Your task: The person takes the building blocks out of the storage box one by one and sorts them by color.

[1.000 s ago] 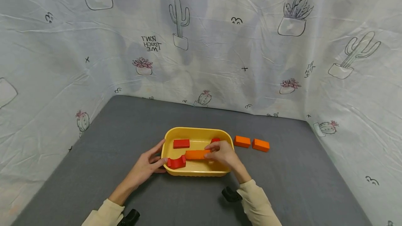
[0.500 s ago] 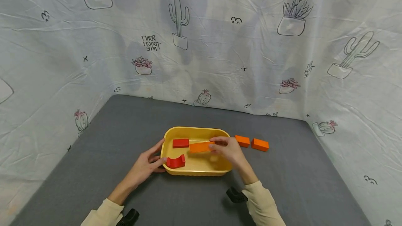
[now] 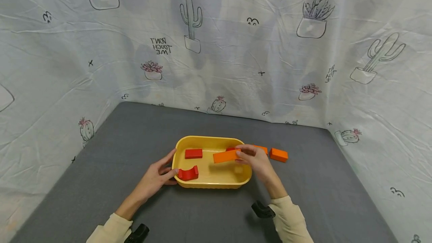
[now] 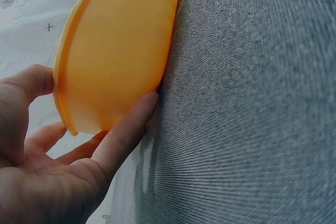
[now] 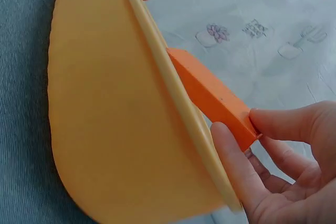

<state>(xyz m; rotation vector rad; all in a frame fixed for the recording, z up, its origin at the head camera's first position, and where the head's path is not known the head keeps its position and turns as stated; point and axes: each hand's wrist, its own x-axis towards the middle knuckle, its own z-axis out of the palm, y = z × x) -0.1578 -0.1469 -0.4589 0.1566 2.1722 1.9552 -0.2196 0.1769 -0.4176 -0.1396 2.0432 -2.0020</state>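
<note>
My left hand (image 3: 156,178) holds the left end of a yellow plastic tub (image 3: 216,186), thumb at the rim and fingers against its outer wall. In my right hand (image 3: 258,161) one end of a long orange block (image 3: 223,156) is pinched between thumb and fingers. The right wrist view shows this orange block (image 5: 212,98) tilted, its far end behind the tub's rim (image 5: 176,85). Inside the tub lie a red rectangular block (image 3: 193,153) and a red block with a curved cut-out (image 3: 188,173). Another red piece (image 3: 231,149) is mostly hidden by the orange block and right hand.
Right of the tub, two orange blocks lie on the grey tabletop (image 3: 324,183): one orange block (image 3: 278,155) in full view, the other orange block (image 3: 262,148) partly behind my right hand. A white cactus-print sheet (image 3: 229,59) hangs around the table.
My right hand has lifted the orange block from low in the tub and carried it rightward toward the tub's right end. The left hand keeps its hold on the tub.
</note>
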